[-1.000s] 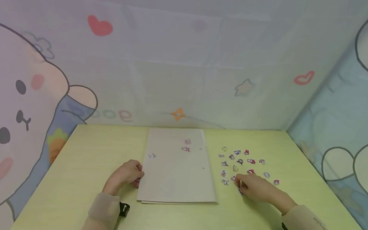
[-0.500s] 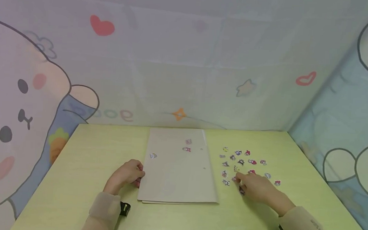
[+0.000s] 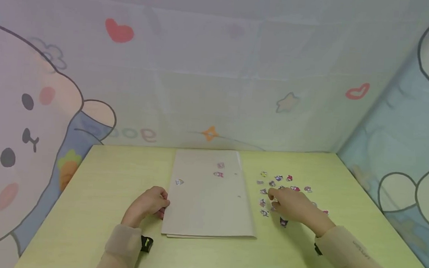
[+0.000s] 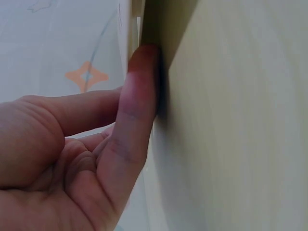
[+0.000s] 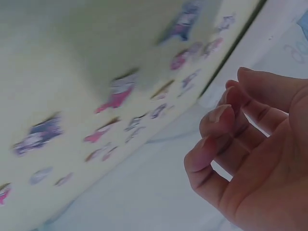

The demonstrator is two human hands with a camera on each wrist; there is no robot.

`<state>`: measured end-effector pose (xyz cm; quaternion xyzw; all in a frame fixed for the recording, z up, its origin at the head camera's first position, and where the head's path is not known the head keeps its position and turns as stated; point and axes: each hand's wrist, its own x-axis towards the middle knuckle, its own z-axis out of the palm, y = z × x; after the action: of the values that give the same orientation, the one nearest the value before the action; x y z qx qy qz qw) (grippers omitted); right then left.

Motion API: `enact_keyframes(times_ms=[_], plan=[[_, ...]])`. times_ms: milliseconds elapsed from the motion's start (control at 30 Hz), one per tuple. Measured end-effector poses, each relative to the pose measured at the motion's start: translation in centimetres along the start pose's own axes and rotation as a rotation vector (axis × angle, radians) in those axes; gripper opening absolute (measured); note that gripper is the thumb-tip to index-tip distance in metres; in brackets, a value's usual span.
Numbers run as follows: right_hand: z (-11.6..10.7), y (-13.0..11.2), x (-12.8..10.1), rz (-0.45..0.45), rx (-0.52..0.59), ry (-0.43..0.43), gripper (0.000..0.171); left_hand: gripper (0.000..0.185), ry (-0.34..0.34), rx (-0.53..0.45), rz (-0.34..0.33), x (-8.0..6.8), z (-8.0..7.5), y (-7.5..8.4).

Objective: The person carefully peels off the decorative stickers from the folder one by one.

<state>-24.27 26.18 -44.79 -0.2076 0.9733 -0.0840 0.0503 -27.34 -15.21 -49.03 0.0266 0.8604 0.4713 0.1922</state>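
A pale sheet [image 3: 207, 199] lies flat in the middle of the yellow-green table [image 3: 105, 176]; three small stickers [image 3: 218, 174] are stuck on it. My left hand [image 3: 161, 204] rests at the sheet's left edge, and in the left wrist view a straight finger [image 4: 137, 96] presses on the tabletop [image 4: 231, 120] there. Several loose cartoon stickers [image 3: 278, 178] are scattered right of the sheet. My right hand [image 3: 274, 197] hovers over them with fingers [image 5: 216, 118] loosely curled; nothing shows between them. The stickers [image 5: 118, 94] blur past in the right wrist view.
A dark sticker [image 3: 283, 222] lies alone just in front of the right hand. Fabric walls printed with cartoon animals [image 3: 26, 130] and hearts close the table on the back, left and right.
My right hand has moved up and to the left over the sticker cluster, uncovering the dark sticker near the front. The left hand and the sheet have stayed put.
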Motion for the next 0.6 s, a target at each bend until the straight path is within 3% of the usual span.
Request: enact_keyframes(times_ms=[333, 600], plan=[[-0.6, -5.5, 6.2, -0.056, -0.032, 0.062, 0.021, 0.005, 0.005, -0.005, 0.016, 0.1, 0.1, 0.0], [-0.9, -12.0, 11.0, -0.129, 0.007, 0.023, 0.032, 0.004, 0.005, -0.003, 0.010, 0.0, 0.1, -0.1]])
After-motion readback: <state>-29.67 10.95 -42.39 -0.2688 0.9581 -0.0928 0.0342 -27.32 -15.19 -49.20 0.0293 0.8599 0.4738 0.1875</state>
